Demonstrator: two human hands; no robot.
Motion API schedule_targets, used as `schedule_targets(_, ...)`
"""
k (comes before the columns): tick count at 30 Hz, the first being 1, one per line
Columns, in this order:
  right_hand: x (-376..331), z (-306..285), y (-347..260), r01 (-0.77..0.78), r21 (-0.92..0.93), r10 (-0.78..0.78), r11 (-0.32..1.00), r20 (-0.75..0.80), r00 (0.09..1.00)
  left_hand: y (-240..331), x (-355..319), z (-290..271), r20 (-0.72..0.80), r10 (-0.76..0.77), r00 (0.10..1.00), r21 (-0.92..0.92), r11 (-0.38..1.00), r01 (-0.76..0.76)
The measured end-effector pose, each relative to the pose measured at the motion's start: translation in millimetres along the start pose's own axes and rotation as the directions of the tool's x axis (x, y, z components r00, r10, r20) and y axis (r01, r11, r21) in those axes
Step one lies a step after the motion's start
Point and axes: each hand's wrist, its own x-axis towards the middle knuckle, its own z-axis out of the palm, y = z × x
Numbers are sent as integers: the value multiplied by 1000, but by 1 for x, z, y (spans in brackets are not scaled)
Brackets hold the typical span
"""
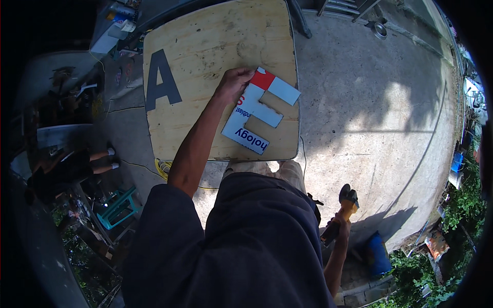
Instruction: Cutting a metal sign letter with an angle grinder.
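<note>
My left hand (236,83) is closed on the upper left corner of a cut-out letter E (252,114), white with a red patch and dark printing. The letter is at the right part of a wooden tabletop (205,46); whether it lies flat or is slightly lifted I cannot tell. A dark grey cut-out letter A (162,80) lies at the table's left edge. Away from the table, low on my right side, my right hand (340,223) is wrapped round a yellow and black angle grinder (347,203), its disc end pointing away from me.
A yellow cord (163,167) lies by the table's near left corner. To the left stand a teal plastic stool (117,209) and a person (67,172). A metal ladder (341,7) and a round metal bowl (380,31) are far right. Near right sits a blue sack (379,255).
</note>
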Motion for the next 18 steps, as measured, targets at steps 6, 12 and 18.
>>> schedule_targets(6, -17, 30, -25, 37, -45, -38, 998, -27, 999, -16, -49, 9, -95, 265, 960, 377, 902, -211)
schedule_targets(12, -21, 40, -46, 29, -112, -32, 993, -23, 999, -26, -66, -10, -101, -118, 988, 23, 992, 121)
schedule_targets(18, -17, 36, -60, 22, -124, -18, 992, 33, 999, -52, -103, -51, -22, -160, 987, -139, 978, 156)
